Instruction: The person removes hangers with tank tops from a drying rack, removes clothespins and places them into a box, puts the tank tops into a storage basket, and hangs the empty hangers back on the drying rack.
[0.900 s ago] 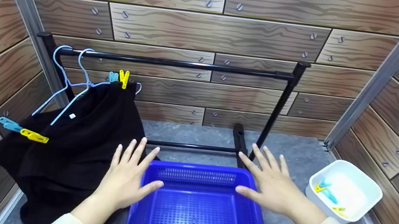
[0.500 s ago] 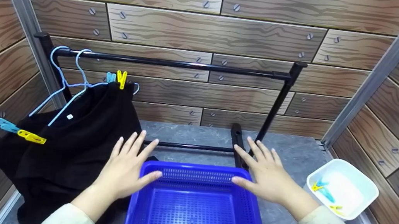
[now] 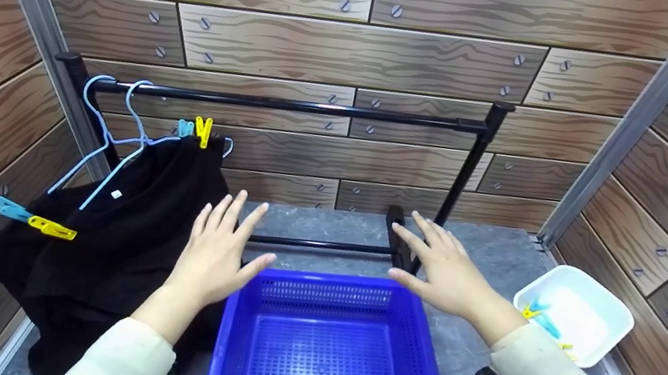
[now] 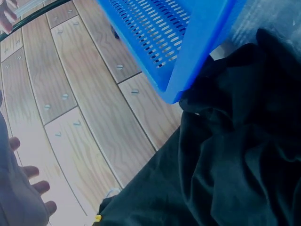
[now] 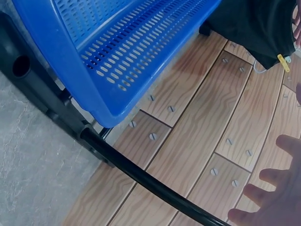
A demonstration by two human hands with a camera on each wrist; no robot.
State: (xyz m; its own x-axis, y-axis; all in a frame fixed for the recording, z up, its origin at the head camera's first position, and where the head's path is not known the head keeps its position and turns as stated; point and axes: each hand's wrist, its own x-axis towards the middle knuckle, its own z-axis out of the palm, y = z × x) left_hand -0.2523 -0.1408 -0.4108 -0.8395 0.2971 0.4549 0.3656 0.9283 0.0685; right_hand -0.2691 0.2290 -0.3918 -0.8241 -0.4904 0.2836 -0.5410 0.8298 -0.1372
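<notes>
Both hands hover with fingers spread and hold nothing. My left hand (image 3: 213, 255) is above the left rim of the blue plastic basket (image 3: 320, 355), beside the black garments (image 3: 133, 264). My right hand (image 3: 446, 272) is over the basket's far right corner. The garments hang at the left from two light-blue hangers (image 3: 138, 114) on a black rack (image 3: 319, 107). Yellow clothespins (image 3: 202, 132) and blue clothespins (image 3: 11, 208) clip them at the shoulders. The basket has nothing in it. In the left wrist view, the garments (image 4: 225, 155) hang beside the basket (image 4: 174, 70).
A white tub (image 3: 594, 315) with several blue and yellow clothespins stands at the right, partly behind the right forearm. Wood-patterned walls (image 3: 359, 54) enclose the grey floor (image 3: 489, 248). The rack's right post (image 3: 463, 173) rises behind my right hand.
Both hands have moved slightly forward and up in the head view, the right one also a little to the left. The garments, basket and tub stay as they were.
</notes>
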